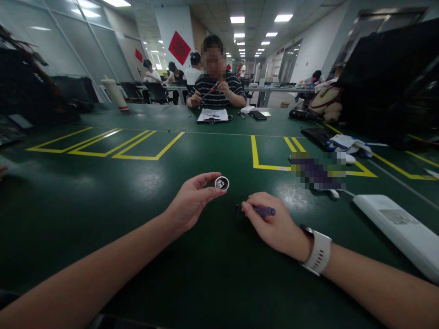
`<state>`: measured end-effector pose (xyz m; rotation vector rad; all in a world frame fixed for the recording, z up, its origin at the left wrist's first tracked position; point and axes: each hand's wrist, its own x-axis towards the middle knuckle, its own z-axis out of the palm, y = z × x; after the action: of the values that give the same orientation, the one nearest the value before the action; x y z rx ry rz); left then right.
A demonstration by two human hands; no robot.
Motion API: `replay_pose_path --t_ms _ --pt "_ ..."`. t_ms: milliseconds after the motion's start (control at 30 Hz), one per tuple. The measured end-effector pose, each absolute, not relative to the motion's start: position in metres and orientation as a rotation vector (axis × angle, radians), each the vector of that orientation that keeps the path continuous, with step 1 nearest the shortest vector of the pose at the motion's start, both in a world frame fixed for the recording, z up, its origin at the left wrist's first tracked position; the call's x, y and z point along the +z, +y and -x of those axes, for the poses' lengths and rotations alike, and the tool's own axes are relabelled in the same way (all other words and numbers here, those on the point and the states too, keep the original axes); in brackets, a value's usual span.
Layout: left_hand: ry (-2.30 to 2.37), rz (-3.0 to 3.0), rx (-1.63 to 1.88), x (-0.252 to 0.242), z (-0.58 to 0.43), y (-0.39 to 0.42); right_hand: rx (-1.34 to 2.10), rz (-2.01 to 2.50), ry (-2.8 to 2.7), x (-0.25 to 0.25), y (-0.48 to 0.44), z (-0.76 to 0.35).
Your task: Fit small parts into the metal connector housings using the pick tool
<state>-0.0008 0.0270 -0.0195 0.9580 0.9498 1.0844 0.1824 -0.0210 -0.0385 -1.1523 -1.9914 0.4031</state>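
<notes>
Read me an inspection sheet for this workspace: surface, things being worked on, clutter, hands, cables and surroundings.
Surface: green tabletop, marked with yellow tape.
Work items: small round part with a white rim and dark interior; purple-handled tool, possibly a screwdriver.
Clutter: white box and blue-and-white cloth, both on the right.
Hands: left hand pinches the round part at its edge; right hand grips the tool, apart from the part.
Cables: thin white cable by the white box's far end.
Surroundings: co-worker in a striped top sits opposite, behind a clipboard; more people farther back.
</notes>
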Motion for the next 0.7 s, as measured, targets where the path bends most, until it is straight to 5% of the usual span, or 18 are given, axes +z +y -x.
replay_pose_path --t_ms 333,700 --pt "0.989 -1.130 1.083 -0.021 -0.001 0.023 0.225 0.707 -1.962 -0.040 -0.027 -0.184" --pt "0.968 -1.208 0.997 -0.026 -0.003 0.017 0.231 0.714 -2.011 -0.041 -0.028 -0.184"
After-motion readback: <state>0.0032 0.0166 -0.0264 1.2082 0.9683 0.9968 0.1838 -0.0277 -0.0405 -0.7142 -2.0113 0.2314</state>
